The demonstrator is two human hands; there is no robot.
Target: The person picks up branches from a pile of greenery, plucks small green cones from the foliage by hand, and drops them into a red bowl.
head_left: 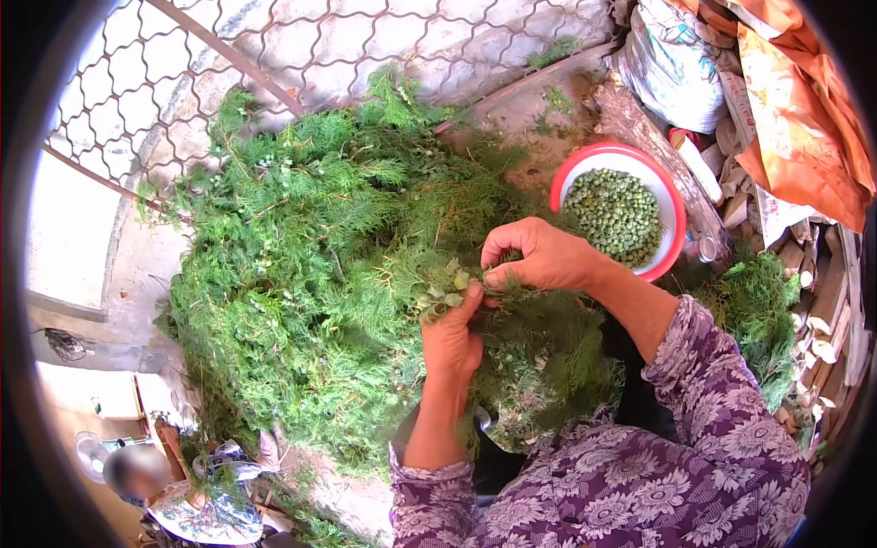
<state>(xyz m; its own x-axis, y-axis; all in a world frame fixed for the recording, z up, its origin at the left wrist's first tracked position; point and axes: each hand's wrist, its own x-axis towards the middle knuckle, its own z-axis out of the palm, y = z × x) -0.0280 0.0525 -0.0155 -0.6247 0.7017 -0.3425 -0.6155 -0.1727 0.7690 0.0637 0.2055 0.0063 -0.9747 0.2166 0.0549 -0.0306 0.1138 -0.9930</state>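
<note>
My left hand (pixel 452 333) is closed on a green sprig (pixel 438 283) that bears pale green cones, its thumb pressed near them. Close by on the right, my right hand (pixel 539 256) is bent with thumb and forefinger together at the sprig's edge; what lies between those fingertips is too small to make out. A large heap of feathery green branches (pixel 292 301) spreads beneath and to the left of both hands. Beyond my right wrist stands a red-rimmed white basin (pixel 674 215) holding many small green cones (pixel 614 215).
A wire mesh fence (pixel 365 41) runs along the top. Orange sacking (pixel 799 110), a white sack (pixel 671 73) and split wood (pixel 831 338) line the right side. More branches (pixel 754 320) lie beside my right arm. Another person (pixel 137 472) is at the lower left.
</note>
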